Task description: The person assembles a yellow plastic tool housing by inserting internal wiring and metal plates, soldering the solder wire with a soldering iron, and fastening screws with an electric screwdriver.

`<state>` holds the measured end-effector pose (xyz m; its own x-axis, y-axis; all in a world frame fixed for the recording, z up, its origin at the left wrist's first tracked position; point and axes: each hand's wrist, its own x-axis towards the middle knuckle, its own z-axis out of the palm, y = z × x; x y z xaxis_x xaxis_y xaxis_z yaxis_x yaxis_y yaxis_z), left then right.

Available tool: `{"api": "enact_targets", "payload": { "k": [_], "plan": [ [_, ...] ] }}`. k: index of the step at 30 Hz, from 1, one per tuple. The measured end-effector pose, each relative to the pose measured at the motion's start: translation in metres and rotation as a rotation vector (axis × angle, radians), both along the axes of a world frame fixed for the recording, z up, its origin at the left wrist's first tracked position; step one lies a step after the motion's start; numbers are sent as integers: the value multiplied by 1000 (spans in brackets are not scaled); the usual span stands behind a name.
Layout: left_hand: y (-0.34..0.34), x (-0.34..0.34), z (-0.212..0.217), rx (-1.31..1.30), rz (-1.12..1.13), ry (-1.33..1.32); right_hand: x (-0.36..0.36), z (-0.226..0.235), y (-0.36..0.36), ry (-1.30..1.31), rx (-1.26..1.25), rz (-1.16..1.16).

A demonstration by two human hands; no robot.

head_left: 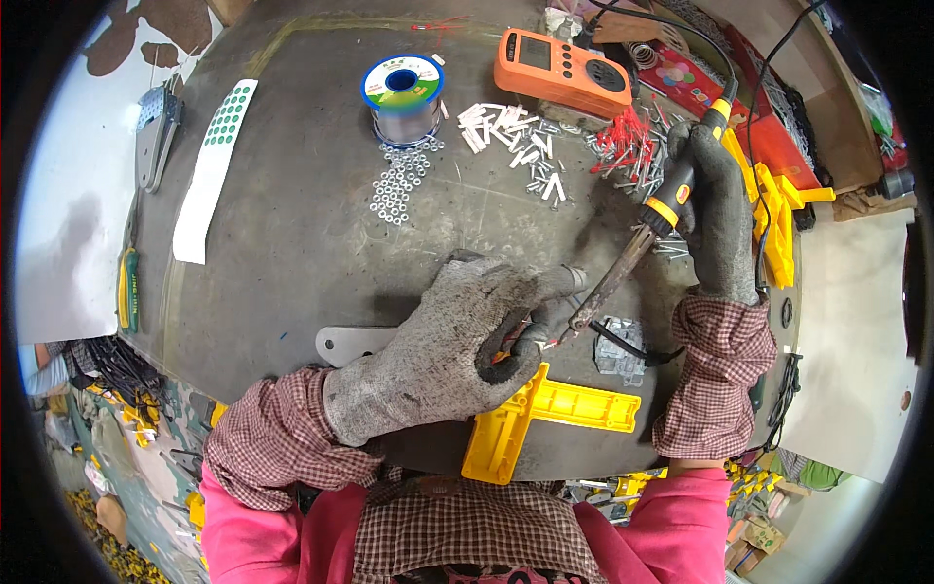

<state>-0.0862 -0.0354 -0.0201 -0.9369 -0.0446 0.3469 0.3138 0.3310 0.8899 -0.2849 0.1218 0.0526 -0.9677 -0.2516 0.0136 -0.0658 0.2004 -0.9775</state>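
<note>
My gloved right hand [722,214] grips a soldering iron [623,268] with a black and yellow handle. The iron's tip slants down to the left and ends close to the fingertips of my left hand [438,341]. That hand, in a grey glove, is closed in a pinch; a bit of red shows at the fingers, but what they hold is mostly hidden. Just below it lies a yellow plastic housing [584,404], open side up. A flat grey metal piece [345,343] sticks out from under my left wrist. Right of the fingers are a black cable [623,343] and clear plastic parts [620,362].
A solder spool [407,122] stands beyond my left hand, near loose nuts [394,200]. White sleeves [496,127], screws and red-ended parts [628,141] lie by an orange meter [559,73]. Yellow housings [775,229] sit right; a sticker strip [214,175] lies left.
</note>
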Motion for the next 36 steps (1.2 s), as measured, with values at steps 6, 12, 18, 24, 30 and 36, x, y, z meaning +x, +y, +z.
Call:
{"api": "enact_targets", "payload": {
  "k": [6,12,18,24,30,36],
  "plan": [
    [-3,-7,21,-175,-10,79,-13,-4,12,-20,81,91],
    [-4,-4,23,-172,39,112,-10,-8,6,73,55,68],
    [-38,16,61,-493,128,44,-8,-6,1,-90,-36,101],
    [-117,76,70,-1458,584,-331,4,1,-5,-109,-32,167],
    [-18,37,87,-717,157,-207,-21,10,16,-65,-117,43],
    [22,2,64,-964,82,-5,-34,34,53,242,-243,-140]
  ]
}}
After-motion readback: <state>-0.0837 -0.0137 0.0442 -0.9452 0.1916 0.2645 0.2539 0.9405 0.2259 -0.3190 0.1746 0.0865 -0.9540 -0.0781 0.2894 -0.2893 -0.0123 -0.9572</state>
